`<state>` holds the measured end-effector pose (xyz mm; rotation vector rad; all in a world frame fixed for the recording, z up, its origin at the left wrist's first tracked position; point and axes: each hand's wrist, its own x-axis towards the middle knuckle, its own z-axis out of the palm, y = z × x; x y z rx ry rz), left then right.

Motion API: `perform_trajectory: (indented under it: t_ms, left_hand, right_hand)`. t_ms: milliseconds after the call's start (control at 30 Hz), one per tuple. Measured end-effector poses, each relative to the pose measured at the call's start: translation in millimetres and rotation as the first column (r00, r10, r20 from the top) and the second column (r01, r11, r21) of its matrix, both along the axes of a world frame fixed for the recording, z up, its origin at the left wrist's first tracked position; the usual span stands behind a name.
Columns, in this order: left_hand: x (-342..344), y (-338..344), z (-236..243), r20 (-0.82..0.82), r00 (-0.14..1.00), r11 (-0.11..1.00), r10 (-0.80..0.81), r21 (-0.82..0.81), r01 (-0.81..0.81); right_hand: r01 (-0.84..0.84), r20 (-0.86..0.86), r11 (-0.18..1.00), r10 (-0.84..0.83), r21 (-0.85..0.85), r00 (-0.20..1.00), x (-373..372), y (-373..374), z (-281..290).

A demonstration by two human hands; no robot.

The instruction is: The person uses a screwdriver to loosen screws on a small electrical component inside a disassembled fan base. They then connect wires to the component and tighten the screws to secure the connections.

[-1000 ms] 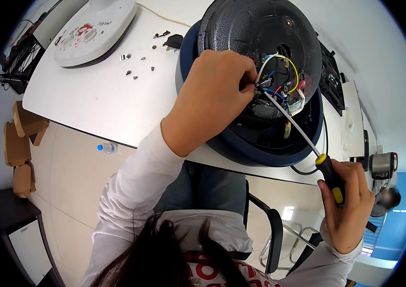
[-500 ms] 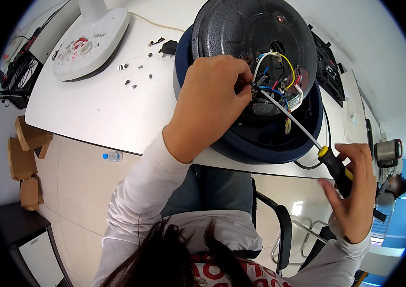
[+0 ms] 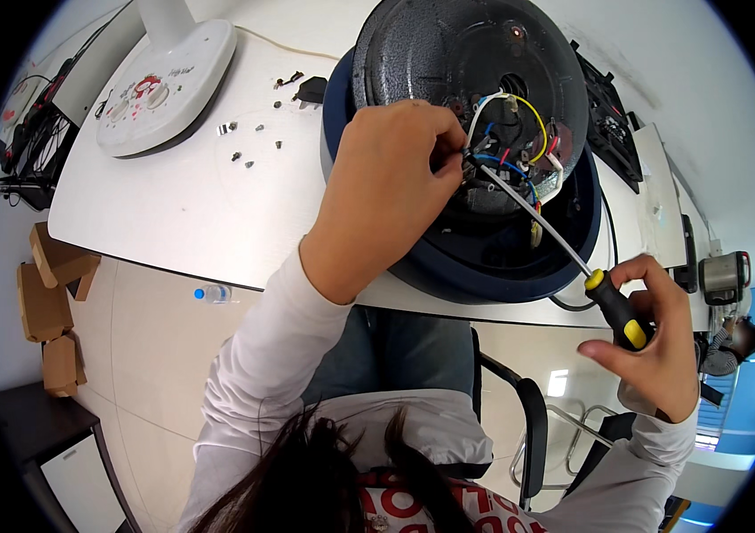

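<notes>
A screwdriver [image 3: 539,219] with a black and yellow handle slants across the coloured wires [image 3: 519,142] on a dark round metal body. That body [image 3: 404,71] rests tilted in a dark blue round housing [image 3: 484,289], like an opened cooker. My left hand [image 3: 391,182] is closed in a pinch beside the screwdriver's tip, at the wires; its fingertips hide what they hold. At the handle's far end, my right hand [image 3: 657,342] has its fingers curled against the handle, the thumb stretched away from it.
Several small screws and metal bits [image 3: 235,156] lie left on the white table [image 3: 155,209], near a black plastic piece [image 3: 311,91]. A white appliance base [image 3: 164,89] stands beyond them. A black tool case [image 3: 608,115] lies to the right. Cardboard boxes [image 3: 44,302] and a bottle [image 3: 212,294] are on the floor.
The screwdriver's handle has turned, its yellow patch now facing up, and has shifted slightly up and left. My right hand's thumb has moved off the handle. My left hand stays nearly in place.
</notes>
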<state>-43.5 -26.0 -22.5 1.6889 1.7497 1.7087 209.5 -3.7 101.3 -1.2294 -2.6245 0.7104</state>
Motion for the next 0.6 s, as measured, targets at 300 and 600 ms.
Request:
perform_trajectory:
  t_ms: [300, 600]
  left_hand:
    - [-3, -1, -1, 0.014, 0.999, 0.999, -0.047, -0.017, 0.047]
    - [-2, -1, 0, -0.009, 0.999, 0.999, -0.037, -0.02, 0.036]
  right_hand:
    - [-0.072, 0.194, 0.954, 0.015, 0.289, 0.981, -2, -2, 7]
    - [0.076, 0.035, 0.996, -0.078, 0.036, 0.996, -4, 5, 4]
